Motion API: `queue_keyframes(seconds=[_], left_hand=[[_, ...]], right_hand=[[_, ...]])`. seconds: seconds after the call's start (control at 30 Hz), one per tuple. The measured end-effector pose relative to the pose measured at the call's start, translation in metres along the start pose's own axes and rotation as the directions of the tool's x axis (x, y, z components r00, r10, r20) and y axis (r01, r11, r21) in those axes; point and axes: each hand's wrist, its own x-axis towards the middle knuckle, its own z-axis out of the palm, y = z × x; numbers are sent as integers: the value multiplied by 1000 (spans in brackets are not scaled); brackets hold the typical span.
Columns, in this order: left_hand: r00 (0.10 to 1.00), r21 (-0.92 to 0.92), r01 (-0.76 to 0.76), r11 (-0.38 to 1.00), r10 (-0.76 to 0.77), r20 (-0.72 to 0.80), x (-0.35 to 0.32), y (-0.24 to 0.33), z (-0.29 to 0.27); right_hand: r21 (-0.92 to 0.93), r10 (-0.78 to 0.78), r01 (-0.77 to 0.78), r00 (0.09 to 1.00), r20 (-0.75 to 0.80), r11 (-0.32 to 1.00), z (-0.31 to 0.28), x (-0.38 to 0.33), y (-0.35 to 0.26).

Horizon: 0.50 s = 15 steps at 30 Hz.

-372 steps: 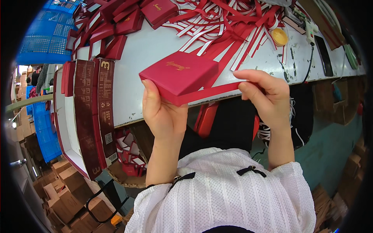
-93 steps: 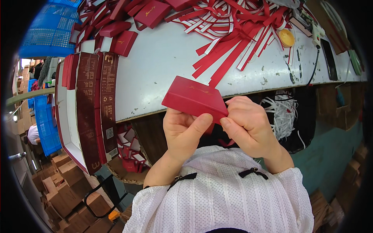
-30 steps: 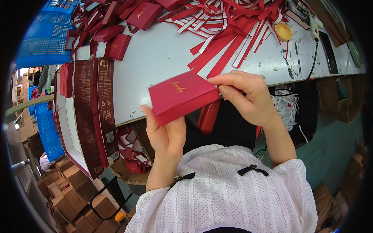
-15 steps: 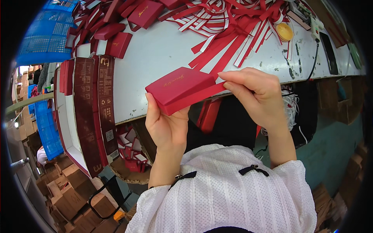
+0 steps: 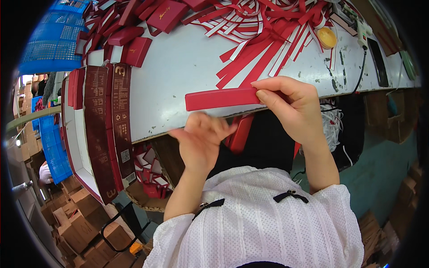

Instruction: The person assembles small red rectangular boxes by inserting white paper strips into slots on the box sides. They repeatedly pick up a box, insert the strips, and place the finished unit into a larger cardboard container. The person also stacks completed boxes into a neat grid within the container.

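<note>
A small red box [image 5: 219,99] is turned so that a long narrow side faces me; its printed top is out of sight. My right hand [image 5: 288,105] pinches it at its right end between thumb and fingers, just over the table's front edge. Below the box, my left hand [image 5: 201,138] is apart from it, palm up with the fingers spread and partly blurred, holding nothing. Beyond the box lies a fan of red and white ribbon strips [image 5: 257,58] on the white table [image 5: 165,89].
More red boxes [image 5: 138,51] are heaped at the far left by a blue plastic crate [image 5: 53,44]. A dark red carton [image 5: 96,134] stands left of the table. A yellow round tub [image 5: 327,38], a phone [image 5: 378,62] and a cable [image 5: 363,67] lie at the right.
My left hand has let go of the box and dropped slightly, opening. The box has turned in my right hand, from its printed top showing to a narrow side.
</note>
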Motion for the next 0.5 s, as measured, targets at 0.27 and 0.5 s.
queue_keyframes(seconds=[0.27,0.5], left_hand=[[802,555,-455,-696,-51,595,57,31,21],[803,511,-439,-739,-67,593,58,22,3]], right_hand=[[-101,-115,125,988,99,987,31,14,15],[151,111,-154,959,260,976,26,23,6]])
